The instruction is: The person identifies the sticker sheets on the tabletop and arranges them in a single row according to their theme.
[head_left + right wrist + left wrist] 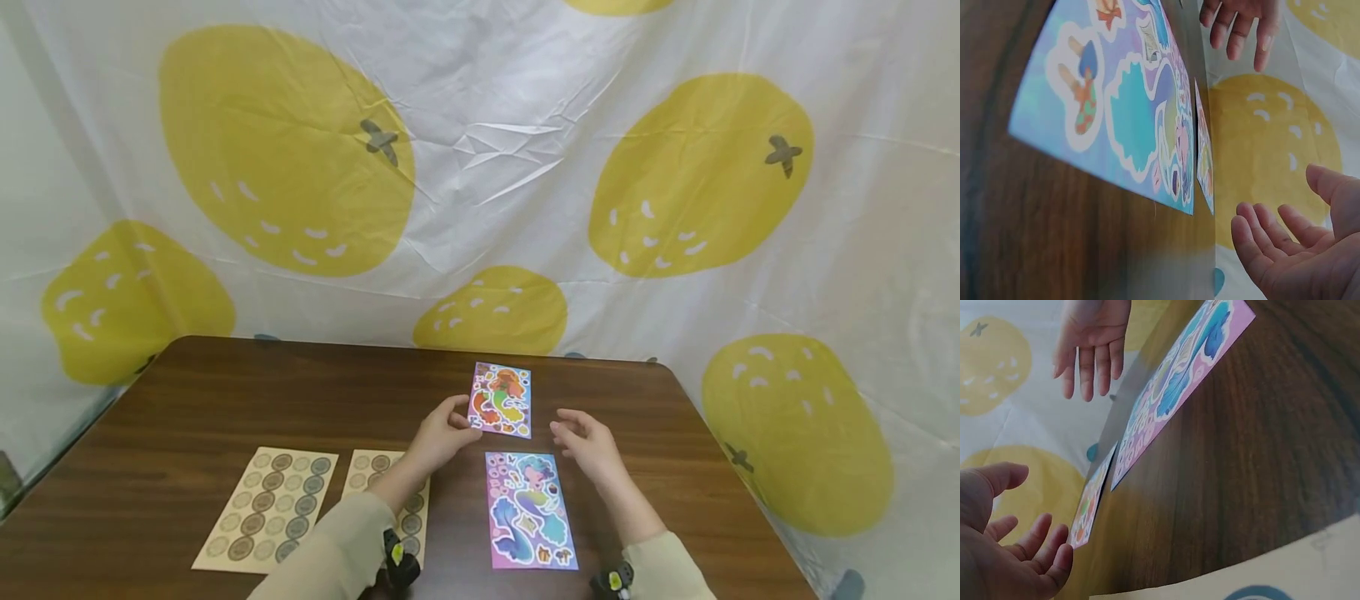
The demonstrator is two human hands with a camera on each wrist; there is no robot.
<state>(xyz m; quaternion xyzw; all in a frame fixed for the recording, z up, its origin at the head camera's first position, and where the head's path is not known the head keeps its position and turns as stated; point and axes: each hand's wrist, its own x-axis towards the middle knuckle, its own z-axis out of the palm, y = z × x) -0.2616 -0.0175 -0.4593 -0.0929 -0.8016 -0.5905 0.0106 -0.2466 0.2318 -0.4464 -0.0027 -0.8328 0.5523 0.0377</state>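
A sticker sheet with an orange-haired mermaid [508, 402] lies flat toward the back of the table. My left hand [442, 433] is at its left edge, thumb and fingers spread apart; whether the fingertips touch the sheet I cannot tell. On the other side, my right hand [588, 446] hovers a little away from the sheet, fingers loosely bent and holding nothing. Nearer to me lies a larger sticker sheet with a blue-haired mermaid [531, 512], between my two forearms. In the right wrist view this blue mermaid sheet [1132, 119] fills the upper middle.
Two cream sheets of round stickers lie at the left: one fully in view [264, 510], the other [412, 525] partly under my left forearm. All rest on a dark wooden table [300, 383]. A white curtain with yellow fruit prints [495, 167] hangs behind the table's far edge.
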